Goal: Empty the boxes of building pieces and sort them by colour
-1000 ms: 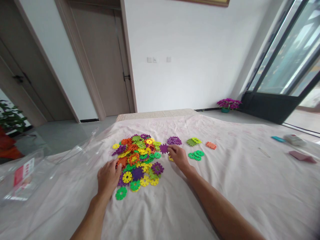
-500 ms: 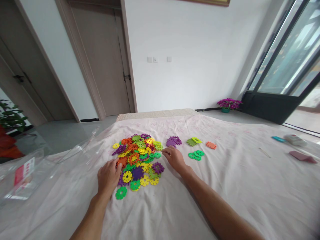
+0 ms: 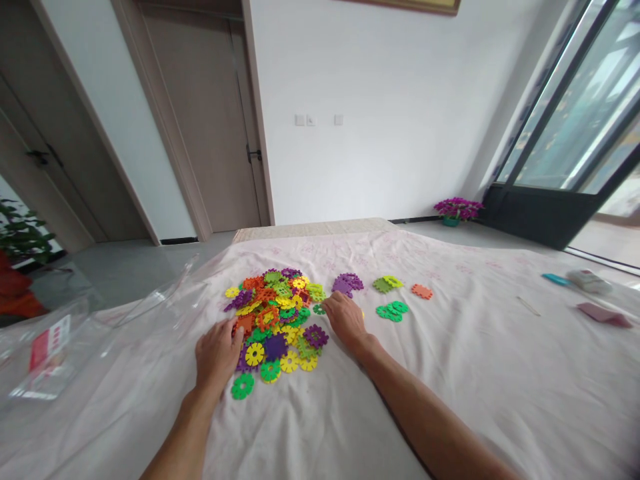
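A heap of colourful plastic interlocking pieces [image 3: 275,346], square and flower-shaped, lies on the pale cloth in front of me. My left hand [image 3: 219,350] rests at its left edge, fingers loosely extended against an orange square piece [image 3: 244,324] and not gripping it. My right hand [image 3: 345,319] is at the right side of the heap, fingertips closed on a green flower-shaped piece [image 3: 319,309]. A bit of yellow shows beside that hand, mostly hidden by it. Beyond are a purple group [image 3: 347,285], light green squares [image 3: 387,284], green flower pieces [image 3: 393,311] and one orange square [image 3: 422,291].
Clear plastic packaging [image 3: 45,353] with a red label lies at the left. Toward the right are a thin stick [image 3: 529,306], a blue object [image 3: 556,279], a white packet [image 3: 590,281] and a pink folded cloth [image 3: 604,315]. Doors and a white wall stand behind.
My right hand has shifted slightly left and turned more palm-down, its fingertips now on a green flower-shaped piece at the heap's edge. My left hand has stayed in place.
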A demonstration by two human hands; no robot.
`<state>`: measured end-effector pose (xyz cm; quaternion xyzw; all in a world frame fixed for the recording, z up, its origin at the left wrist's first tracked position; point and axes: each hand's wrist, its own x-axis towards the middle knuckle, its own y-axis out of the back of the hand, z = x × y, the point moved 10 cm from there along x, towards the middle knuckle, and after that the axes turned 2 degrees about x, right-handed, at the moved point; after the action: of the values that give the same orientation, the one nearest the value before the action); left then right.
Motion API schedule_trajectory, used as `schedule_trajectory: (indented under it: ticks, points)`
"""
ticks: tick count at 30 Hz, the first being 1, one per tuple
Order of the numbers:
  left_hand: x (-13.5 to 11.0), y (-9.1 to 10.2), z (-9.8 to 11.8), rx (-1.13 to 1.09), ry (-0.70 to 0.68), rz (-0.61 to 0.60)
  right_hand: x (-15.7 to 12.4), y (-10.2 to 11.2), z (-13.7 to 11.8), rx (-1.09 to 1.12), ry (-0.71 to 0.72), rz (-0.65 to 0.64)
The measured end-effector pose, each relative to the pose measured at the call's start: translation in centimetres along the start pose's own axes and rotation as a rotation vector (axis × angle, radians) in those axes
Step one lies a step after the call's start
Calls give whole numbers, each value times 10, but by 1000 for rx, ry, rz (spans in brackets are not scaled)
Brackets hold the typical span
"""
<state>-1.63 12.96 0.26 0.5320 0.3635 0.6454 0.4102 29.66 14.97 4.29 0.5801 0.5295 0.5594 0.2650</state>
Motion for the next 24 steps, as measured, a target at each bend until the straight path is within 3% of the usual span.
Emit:
schedule_trajectory:
  ticks: [4, 9, 14, 20, 24]
  points:
    - [0, -1, -1, 0, -7, 15, 3, 32, 52, 58, -221, 75]
    - [1, -2, -2, -9, -6, 11, -8, 65, 140, 7, -546, 1]
    - [1, 0, -1, -8, -4, 19, -34, 67, 198, -28, -752, -140]
    - [0, 0, -2, -5, 21, 21, -48, 63, 220, -96, -819, -184]
    - [1, 0, -2, 0, 15, 8, -36, 63, 202, -94, -741, -138]
